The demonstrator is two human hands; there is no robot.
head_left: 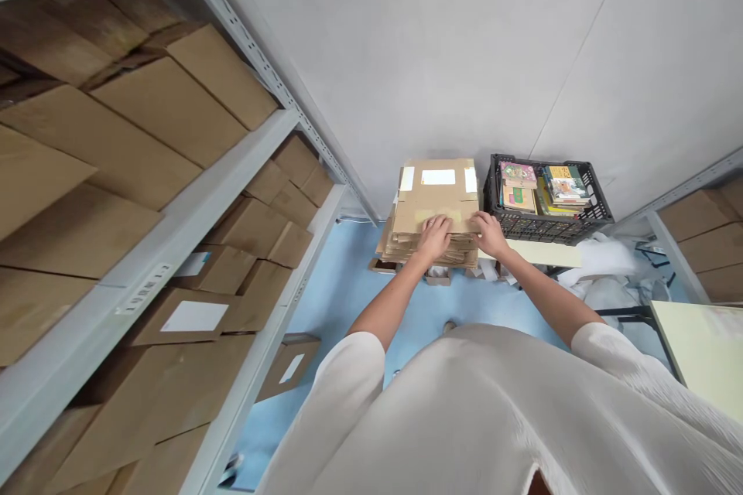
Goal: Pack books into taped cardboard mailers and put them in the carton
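Note:
A stack of flattened cardboard boxes [438, 203] lies against the wall in front of me, with white labels and strips of tape on the top one. My left hand [435, 238] is at the front edge of the stack, its fingers bent over the top flattened cardboard box. At the front right corner, my right hand [489, 235] grips the same piece, fingers on its edge. Both thumbs are mostly hidden. To the right of my right hand stands a black plastic crate [534, 229] holding several books [564, 187].
Grey metal shelving [232, 151] full of cardboard boxes [168, 112] runs along the left. A labelled box [290, 365] sits on the blue floor. At right are a pale table [702, 356], white plastic bags [609, 271] and another shelf with boxes [705, 224].

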